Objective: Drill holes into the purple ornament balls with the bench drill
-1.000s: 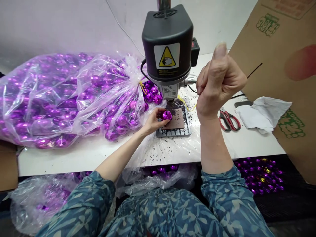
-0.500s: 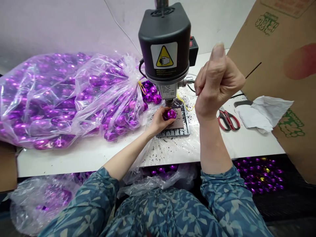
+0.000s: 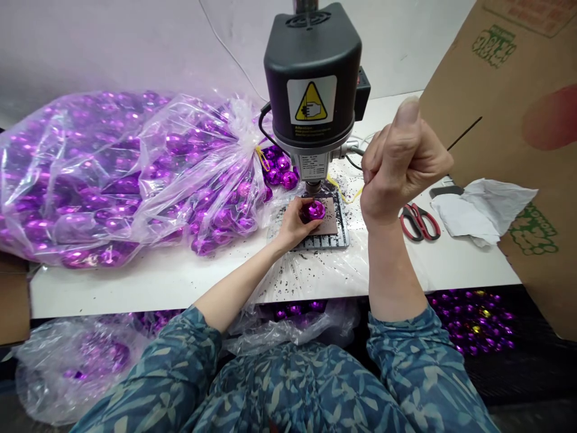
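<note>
My left hand (image 3: 294, 224) grips a shiny purple ball (image 3: 314, 210) and holds it on the brown pad (image 3: 328, 218) of the small black bench drill (image 3: 313, 90), right under the chuck. My right hand (image 3: 399, 165) is closed in a fist, thumb up, around the drill's lever handle to the right of the motor head; only a thin bit of the lever shows.
A big clear bag of purple balls (image 3: 112, 174) lies on the white table at left. Red-handled scissors (image 3: 417, 219) and a white tissue (image 3: 482, 207) lie at right, beside a large cardboard box (image 3: 518, 120). More purple balls (image 3: 473, 319) sit below the table edge. Dark shavings (image 3: 297, 273) litter the front.
My left hand slid the purple ball rightward until it sat under the chuck. My right fist has dropped slightly on the lever.
</note>
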Available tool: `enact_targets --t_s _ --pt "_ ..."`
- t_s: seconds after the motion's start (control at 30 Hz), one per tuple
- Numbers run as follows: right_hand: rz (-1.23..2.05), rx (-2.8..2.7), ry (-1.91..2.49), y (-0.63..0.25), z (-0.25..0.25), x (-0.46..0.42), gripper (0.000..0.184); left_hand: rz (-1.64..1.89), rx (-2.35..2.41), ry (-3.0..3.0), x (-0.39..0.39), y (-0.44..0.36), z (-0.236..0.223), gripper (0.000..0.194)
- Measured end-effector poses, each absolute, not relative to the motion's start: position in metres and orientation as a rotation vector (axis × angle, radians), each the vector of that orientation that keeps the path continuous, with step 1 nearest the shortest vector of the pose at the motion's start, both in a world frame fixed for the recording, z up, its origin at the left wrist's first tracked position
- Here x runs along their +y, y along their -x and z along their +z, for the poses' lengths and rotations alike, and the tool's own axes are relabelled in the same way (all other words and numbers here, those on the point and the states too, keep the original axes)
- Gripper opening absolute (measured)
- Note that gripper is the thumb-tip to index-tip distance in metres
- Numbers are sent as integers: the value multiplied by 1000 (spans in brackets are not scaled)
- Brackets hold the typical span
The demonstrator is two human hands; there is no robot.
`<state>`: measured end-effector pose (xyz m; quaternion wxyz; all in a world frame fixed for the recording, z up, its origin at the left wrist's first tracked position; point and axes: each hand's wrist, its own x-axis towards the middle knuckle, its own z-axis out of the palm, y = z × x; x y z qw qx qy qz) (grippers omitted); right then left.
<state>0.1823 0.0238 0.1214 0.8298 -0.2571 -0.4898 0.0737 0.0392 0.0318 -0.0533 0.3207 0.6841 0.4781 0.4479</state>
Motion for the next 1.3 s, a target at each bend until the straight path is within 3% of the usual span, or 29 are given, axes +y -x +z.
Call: enact_targets --t_s 0.57,0.8,1.13,1.3 --pt "4 -1051 513 -188 89 29 74 1184 1269 -1761 32 -41 -56 55" --pt "-100 -1098 199 -191 71 38 63 1189 1259 -1705 29 -44 -52 54" --pt "191 -1091 444 -183 156 46 65 1256 1302 -1582 22 -47 -56 58" --pt "170 -1074 447 -183 163 57 64 1326 1283 -1662 8 -40 -52 54"
